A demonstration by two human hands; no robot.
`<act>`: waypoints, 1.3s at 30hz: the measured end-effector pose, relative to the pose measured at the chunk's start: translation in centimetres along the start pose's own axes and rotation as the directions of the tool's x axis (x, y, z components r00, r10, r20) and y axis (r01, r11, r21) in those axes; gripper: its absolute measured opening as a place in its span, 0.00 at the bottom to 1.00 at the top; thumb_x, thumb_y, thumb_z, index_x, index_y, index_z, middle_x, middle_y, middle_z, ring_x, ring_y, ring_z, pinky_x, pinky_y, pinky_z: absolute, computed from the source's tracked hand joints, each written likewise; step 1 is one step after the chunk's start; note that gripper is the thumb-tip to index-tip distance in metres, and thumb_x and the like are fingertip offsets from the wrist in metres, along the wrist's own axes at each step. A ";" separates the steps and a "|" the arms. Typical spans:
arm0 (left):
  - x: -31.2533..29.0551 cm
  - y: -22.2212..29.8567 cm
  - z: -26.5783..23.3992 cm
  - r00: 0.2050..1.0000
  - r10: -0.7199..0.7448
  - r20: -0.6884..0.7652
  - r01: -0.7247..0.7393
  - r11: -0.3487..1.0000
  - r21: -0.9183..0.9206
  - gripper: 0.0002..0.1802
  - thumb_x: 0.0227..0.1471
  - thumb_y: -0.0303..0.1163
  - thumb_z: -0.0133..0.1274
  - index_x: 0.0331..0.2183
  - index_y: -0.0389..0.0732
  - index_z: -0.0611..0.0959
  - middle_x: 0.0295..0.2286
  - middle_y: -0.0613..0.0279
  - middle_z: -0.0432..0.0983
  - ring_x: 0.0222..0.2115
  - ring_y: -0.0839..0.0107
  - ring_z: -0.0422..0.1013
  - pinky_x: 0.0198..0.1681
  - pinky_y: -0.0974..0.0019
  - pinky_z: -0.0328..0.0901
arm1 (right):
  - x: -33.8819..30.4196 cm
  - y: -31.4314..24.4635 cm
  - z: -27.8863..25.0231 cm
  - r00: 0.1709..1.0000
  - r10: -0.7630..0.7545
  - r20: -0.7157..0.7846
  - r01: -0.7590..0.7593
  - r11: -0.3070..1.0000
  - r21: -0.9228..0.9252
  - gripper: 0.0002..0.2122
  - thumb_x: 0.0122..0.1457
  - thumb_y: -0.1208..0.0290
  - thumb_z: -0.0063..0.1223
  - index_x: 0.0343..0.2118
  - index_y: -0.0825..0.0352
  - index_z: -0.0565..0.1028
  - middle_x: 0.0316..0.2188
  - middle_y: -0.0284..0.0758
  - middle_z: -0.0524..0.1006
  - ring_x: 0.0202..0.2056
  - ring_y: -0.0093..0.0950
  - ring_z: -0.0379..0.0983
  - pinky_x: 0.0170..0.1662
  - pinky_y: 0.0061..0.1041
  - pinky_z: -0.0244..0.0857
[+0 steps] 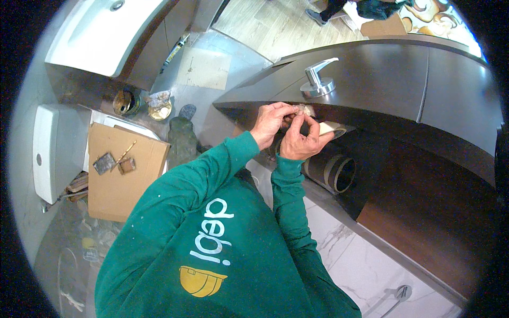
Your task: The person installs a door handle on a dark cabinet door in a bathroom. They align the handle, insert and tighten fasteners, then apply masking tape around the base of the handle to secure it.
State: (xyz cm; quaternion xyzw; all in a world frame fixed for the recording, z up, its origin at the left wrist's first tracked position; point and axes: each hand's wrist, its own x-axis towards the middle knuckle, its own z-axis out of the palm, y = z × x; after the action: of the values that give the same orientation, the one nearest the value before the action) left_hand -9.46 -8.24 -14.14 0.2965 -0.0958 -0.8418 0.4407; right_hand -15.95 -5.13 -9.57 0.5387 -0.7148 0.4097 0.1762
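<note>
My left hand (271, 123) and my right hand (303, 139) meet in front of the dark brown panel, fingertips pinched together. Between them they grip a small, crinkled translucent piece (306, 110); its exact kind is too small to make out. A cream-coloured roll (330, 128), like tape, shows beside the right palm, partly covered by that hand. Just beyond my fingers, a chrome lever tap (317, 82) stands on the panel. Below the right hand lies a dark cylinder with pale bands (334, 172), its open end facing right.
At left, a cardboard sheet (122, 191) bears a thin stick and two small blocks. Behind it stand two open tins (126, 102) and a white cistern (46, 153). A white basin (101, 32) is at upper left. A sealant tube (175, 52) leans nearby. Another person's shoe (316, 17) shows far off.
</note>
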 end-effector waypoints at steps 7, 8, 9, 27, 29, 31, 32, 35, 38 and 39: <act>0.0 -0.1 0.1 1.000 -0.003 -0.029 0.004 1.000 0.019 0.10 0.55 0.33 0.55 0.34 0.37 0.83 0.32 0.63 0.79 0.32 0.74 0.74 0.36 0.71 0.69 | 0.0 -0.1 0.2 0.999 0.032 0.002 -0.032 0.999 0.018 0.06 0.50 0.70 0.65 0.25 0.65 0.79 0.33 0.47 0.66 0.37 0.46 0.70 0.38 0.43 0.66; 0.0 -0.1 0.0 0.999 0.000 -0.032 0.000 1.000 0.016 0.10 0.55 0.33 0.55 0.34 0.37 0.83 0.32 0.63 0.79 0.32 0.74 0.74 0.36 0.71 0.68 | 0.0 -0.2 0.2 0.999 0.036 -0.003 -0.036 0.999 0.023 0.06 0.50 0.70 0.66 0.25 0.65 0.80 0.33 0.46 0.66 0.36 0.46 0.70 0.37 0.43 0.66; 0.0 -0.1 0.0 1.000 -0.003 -0.024 0.003 1.000 0.001 0.10 0.54 0.33 0.55 0.34 0.36 0.83 0.32 0.63 0.79 0.32 0.74 0.74 0.37 0.71 0.69 | 0.0 -0.2 0.2 1.000 0.008 -0.020 -0.008 1.000 0.014 0.06 0.50 0.70 0.66 0.25 0.65 0.80 0.33 0.46 0.66 0.36 0.46 0.70 0.36 0.42 0.67; 0.0 -0.1 0.3 0.999 -0.025 -0.026 0.022 0.995 -0.100 0.09 0.54 0.29 0.55 0.34 0.32 0.82 0.34 0.57 0.79 0.35 0.70 0.75 0.42 0.69 0.70 | 0.1 -0.6 0.5 0.998 -0.009 -0.064 0.011 0.999 0.040 0.05 0.49 0.72 0.65 0.25 0.66 0.79 0.36 0.50 0.68 0.39 0.50 0.70 0.40 0.44 0.67; 0.1 -0.2 0.2 0.999 -0.034 -0.020 0.032 0.995 -0.099 0.09 0.54 0.28 0.55 0.34 0.32 0.82 0.34 0.56 0.79 0.36 0.70 0.75 0.42 0.68 0.70 | 0.0 -0.5 0.6 0.998 0.023 -0.063 -0.020 0.998 0.058 0.06 0.50 0.71 0.65 0.24 0.66 0.79 0.37 0.52 0.68 0.40 0.51 0.70 0.41 0.46 0.67; 0.2 -0.3 0.1 0.999 -0.037 -0.017 0.035 0.992 -0.119 0.09 0.54 0.29 0.54 0.34 0.32 0.82 0.35 0.56 0.79 0.36 0.70 0.75 0.42 0.68 0.70 | 0.0 -0.4 0.7 0.997 0.045 -0.062 -0.041 0.997 0.065 0.07 0.50 0.70 0.65 0.24 0.66 0.79 0.38 0.53 0.68 0.41 0.52 0.70 0.42 0.47 0.66; 0.2 -0.3 0.1 0.999 -0.041 -0.016 0.038 0.991 -0.129 0.09 0.54 0.29 0.54 0.34 0.32 0.82 0.35 0.55 0.79 0.36 0.70 0.75 0.42 0.68 0.70 | -0.1 -0.4 0.8 0.997 0.051 -0.058 -0.047 0.996 0.071 0.07 0.49 0.70 0.66 0.24 0.66 0.79 0.38 0.53 0.68 0.41 0.52 0.70 0.42 0.47 0.66; 0.2 -0.3 0.0 0.998 -0.061 -0.013 0.059 0.987 -0.147 0.10 0.55 0.29 0.54 0.35 0.31 0.82 0.36 0.55 0.79 0.37 0.69 0.75 0.43 0.67 0.70 | 0.1 -0.2 0.9 0.998 0.015 -0.063 -0.013 1.000 0.016 0.08 0.49 0.68 0.66 0.23 0.65 0.78 0.38 0.54 0.68 0.41 0.52 0.70 0.42 0.48 0.66; 0.3 -0.3 0.0 0.999 -0.045 -0.008 0.043 0.989 -0.141 0.11 0.55 0.30 0.54 0.36 0.31 0.82 0.37 0.54 0.78 0.39 0.67 0.75 0.45 0.65 0.70 | 0.1 -0.2 1.0 0.995 0.080 -0.052 -0.078 0.996 0.050 0.08 0.49 0.67 0.66 0.22 0.65 0.78 0.37 0.54 0.68 0.40 0.52 0.70 0.43 0.48 0.66; 0.3 -0.3 0.0 0.999 -0.042 -0.003 0.041 0.989 -0.141 0.11 0.55 0.30 0.54 0.36 0.31 0.82 0.37 0.53 0.78 0.39 0.67 0.75 0.45 0.65 0.70 | 0.1 -0.3 1.0 0.993 0.105 -0.048 -0.103 0.994 0.045 0.09 0.49 0.67 0.67 0.22 0.65 0.78 0.37 0.54 0.68 0.40 0.52 0.70 0.43 0.48 0.66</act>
State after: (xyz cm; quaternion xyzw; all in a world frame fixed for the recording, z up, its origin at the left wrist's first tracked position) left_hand -9.77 -8.29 -14.37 0.2692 -0.0288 -0.8546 0.4431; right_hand -15.54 -5.98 -10.04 0.4941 -0.7283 0.4467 0.1610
